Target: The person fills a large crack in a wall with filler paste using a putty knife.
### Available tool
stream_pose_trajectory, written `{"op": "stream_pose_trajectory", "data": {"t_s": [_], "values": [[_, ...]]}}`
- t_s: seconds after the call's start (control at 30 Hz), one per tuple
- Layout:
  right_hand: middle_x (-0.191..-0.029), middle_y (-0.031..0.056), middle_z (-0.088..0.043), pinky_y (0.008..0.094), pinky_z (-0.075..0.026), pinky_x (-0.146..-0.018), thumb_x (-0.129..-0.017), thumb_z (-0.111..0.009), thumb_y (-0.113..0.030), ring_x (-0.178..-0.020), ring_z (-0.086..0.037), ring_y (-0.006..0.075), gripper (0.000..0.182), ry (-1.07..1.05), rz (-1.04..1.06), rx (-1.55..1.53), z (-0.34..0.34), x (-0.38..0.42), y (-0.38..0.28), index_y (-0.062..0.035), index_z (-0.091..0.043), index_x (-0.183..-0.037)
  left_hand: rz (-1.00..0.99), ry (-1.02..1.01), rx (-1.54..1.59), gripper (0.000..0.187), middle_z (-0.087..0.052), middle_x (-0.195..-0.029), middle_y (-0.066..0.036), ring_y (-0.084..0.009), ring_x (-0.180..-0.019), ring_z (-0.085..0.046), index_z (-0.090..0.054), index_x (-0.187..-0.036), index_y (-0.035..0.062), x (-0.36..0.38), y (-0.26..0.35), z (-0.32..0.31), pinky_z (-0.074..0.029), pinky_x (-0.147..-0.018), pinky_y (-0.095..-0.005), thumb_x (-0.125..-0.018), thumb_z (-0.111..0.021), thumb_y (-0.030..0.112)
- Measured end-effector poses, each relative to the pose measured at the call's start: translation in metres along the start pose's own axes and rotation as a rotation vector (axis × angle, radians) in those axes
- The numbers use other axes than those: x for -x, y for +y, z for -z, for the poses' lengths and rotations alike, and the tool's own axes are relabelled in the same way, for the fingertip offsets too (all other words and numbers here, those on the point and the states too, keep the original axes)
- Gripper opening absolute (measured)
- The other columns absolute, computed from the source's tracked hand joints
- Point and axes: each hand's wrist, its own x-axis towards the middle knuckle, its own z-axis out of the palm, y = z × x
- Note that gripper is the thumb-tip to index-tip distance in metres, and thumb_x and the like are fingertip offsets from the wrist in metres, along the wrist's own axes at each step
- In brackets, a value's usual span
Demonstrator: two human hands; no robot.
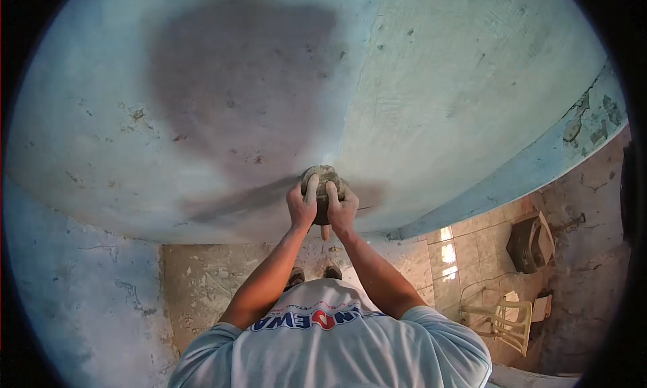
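Note:
A round, dusty grey-brown tool (323, 174) is held up against the blue-green wall (431, 105), with a short pinkish-tan piece sticking out below it. I cannot make out its exact kind. On its left side my left hand (302, 199) is closed, with the thumb laid over the near face. My right hand (342, 206) grips the opposite side in the same way, both thumbs pointing up the wall. The fingers behind the tool are hidden. Around it the wall paint is chipped and pitted, and my shadow falls on it.
Below lies a tiled floor (431, 253) with dust and debris. To the right, a boxy dark television-like set (531, 243) stands near a pale plastic chair (505, 320). A side wall (101, 280) with flaking blue paint closes the left.

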Motion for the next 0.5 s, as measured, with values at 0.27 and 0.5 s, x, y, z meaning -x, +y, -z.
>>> {"op": "stream_pose_trajectory", "data": {"t_s": [0.27,0.5], "values": [[-0.070,0.0158,-0.065,0.0377,-0.051,-0.066,-0.099,-0.071,-0.029,-0.063,-0.056,0.0157,0.037,0.024,-0.131,0.238,0.012,0.020,0.040,0.0076,-0.072,-0.093,0.061,0.013,-0.079,0.041,-0.074,-0.086,-0.020,-0.0323,-0.077,-0.070,-0.074,-0.104,-0.0050,0.030,-0.036,-0.003,-0.052,-0.072,-0.0421,-0.102,-0.065,0.035],[-0.073,0.0028,-0.065,0.0319,-0.048,-0.063,-0.101,-0.070,-0.024,-0.071,-0.054,0.0095,0.031,0.016,-0.023,-0.016,0.005,0.001,-0.014,0.0056,-0.071,-0.092,0.136,-0.062,-0.038,0.042,-0.073,-0.087,-0.022,-0.0331,-0.079,-0.070,-0.073,-0.103,-0.0054,0.005,0.017,0.006,-0.051,-0.072,-0.0447,-0.103,-0.064,0.036]]}}
